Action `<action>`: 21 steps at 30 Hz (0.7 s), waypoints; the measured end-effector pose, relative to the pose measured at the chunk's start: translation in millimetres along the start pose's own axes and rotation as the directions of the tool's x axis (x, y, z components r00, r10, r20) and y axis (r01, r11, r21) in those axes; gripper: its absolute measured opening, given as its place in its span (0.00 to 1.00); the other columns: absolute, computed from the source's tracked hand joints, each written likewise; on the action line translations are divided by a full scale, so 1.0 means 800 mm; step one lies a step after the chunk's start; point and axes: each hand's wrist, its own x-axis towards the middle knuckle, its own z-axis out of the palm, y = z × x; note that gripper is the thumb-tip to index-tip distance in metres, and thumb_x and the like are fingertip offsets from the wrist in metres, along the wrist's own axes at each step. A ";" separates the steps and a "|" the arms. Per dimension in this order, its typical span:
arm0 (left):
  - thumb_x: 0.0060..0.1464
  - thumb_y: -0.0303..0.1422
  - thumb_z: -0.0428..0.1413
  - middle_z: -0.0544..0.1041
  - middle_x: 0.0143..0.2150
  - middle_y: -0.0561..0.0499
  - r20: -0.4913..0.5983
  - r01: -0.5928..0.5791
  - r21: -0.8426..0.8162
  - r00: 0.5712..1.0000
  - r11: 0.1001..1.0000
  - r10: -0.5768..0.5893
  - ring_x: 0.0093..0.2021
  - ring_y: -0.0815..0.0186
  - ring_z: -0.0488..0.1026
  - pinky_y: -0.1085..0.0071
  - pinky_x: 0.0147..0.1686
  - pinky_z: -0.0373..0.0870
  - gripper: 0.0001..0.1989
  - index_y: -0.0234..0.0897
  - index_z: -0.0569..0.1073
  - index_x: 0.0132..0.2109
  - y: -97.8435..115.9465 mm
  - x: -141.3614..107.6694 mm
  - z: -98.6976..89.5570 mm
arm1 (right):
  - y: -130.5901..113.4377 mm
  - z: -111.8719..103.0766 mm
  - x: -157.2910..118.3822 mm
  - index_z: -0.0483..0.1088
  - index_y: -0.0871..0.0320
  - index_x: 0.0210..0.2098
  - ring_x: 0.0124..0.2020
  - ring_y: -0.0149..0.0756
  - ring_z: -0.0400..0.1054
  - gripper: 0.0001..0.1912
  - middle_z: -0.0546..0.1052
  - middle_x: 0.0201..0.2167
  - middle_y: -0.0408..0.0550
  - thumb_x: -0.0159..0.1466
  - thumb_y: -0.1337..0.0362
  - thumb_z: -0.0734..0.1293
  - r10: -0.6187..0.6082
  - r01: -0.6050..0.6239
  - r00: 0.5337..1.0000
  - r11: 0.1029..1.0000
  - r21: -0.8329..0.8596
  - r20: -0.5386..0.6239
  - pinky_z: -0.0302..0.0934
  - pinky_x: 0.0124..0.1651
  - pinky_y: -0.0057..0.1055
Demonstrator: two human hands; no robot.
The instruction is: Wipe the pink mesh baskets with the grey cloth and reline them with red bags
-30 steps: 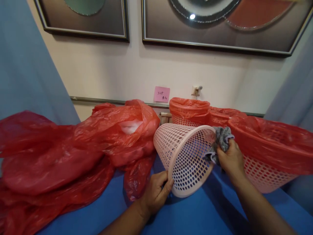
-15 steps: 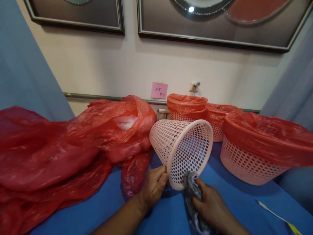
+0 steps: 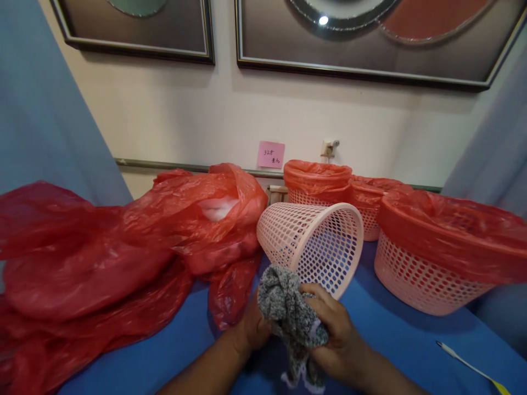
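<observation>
A grey speckled cloth with a pale edge (image 3: 284, 299) hangs bunched from my right hand (image 3: 340, 334), whose fingers are closed around it. My left hand (image 3: 253, 325) is just left of the cloth, thumb side up. The cloth covers its fingertips, so I cannot tell whether they hold the cloth, the basket rim or nothing. Behind both hands, a pale pink perforated plastic basket (image 3: 288, 227) lies tilted on its side, mouth facing me and to the right. The lower left of its rim is hidden by the cloth.
Crumpled red plastic bags (image 3: 123, 263) spread over the left of the blue tabletop (image 3: 395, 340). Several pink baskets lined with red bags stand to the right, the nearest being a wide one (image 3: 428, 274). A white pen-like item (image 3: 457, 354) lies at the front right. A wall stands behind.
My right hand has brought the cloth up and left, away from inside the basket mouth to in front of its rim. My left hand, earlier on the rim, is now partly covered.
</observation>
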 end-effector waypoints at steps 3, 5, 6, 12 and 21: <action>0.67 0.54 0.42 0.83 0.38 0.45 0.082 -0.134 0.061 0.988 0.989 0.129 0.43 0.54 0.77 0.57 0.56 0.72 0.29 0.40 0.81 0.44 0.001 0.001 0.003 | 0.008 -0.014 -0.001 0.76 0.49 0.50 0.50 0.40 0.73 0.22 0.75 0.50 0.50 0.59 0.75 0.70 0.078 -0.080 0.996 0.996 0.036 0.049 0.69 0.49 0.32; 0.69 0.50 0.42 0.83 0.38 0.45 0.153 -0.150 0.065 0.978 0.987 0.139 0.42 0.55 0.78 0.59 0.52 0.74 0.27 0.39 0.80 0.43 0.006 0.003 0.006 | 0.012 -0.023 -0.004 0.77 0.50 0.45 0.47 0.39 0.73 0.17 0.76 0.47 0.48 0.60 0.74 0.70 0.119 -0.126 0.989 0.990 0.070 0.090 0.69 0.48 0.32; 0.69 0.48 0.44 0.82 0.37 0.45 0.178 -0.126 0.057 0.977 0.990 0.114 0.41 0.56 0.78 0.61 0.49 0.74 0.24 0.39 0.80 0.42 0.009 0.003 0.008 | 0.015 -0.028 -0.006 0.77 0.50 0.43 0.45 0.38 0.73 0.14 0.76 0.45 0.47 0.60 0.73 0.70 0.141 -0.151 0.984 0.985 0.089 0.104 0.68 0.47 0.32; 0.55 0.38 0.60 0.76 0.31 0.50 0.126 0.049 0.107 0.990 0.993 -0.062 0.31 0.65 0.73 0.71 0.33 0.68 0.09 0.35 0.73 0.37 0.021 0.001 0.011 | 0.056 -0.056 -0.023 0.77 0.54 0.34 0.41 0.38 0.73 0.08 0.77 0.38 0.45 0.56 0.71 0.69 0.364 -0.372 0.922 0.927 0.046 0.130 0.67 0.45 0.32; 0.63 0.37 0.56 0.70 0.27 0.53 -0.048 0.091 0.259 0.996 0.962 -0.081 0.27 0.69 0.67 0.73 0.29 0.65 0.12 0.36 0.70 0.32 0.020 0.004 0.006 | 0.099 -0.061 -0.013 0.77 0.54 0.44 0.51 0.46 0.73 0.21 0.79 0.46 0.48 0.52 0.68 0.65 0.491 -0.603 0.775 0.763 -0.233 -0.399 0.66 0.57 0.41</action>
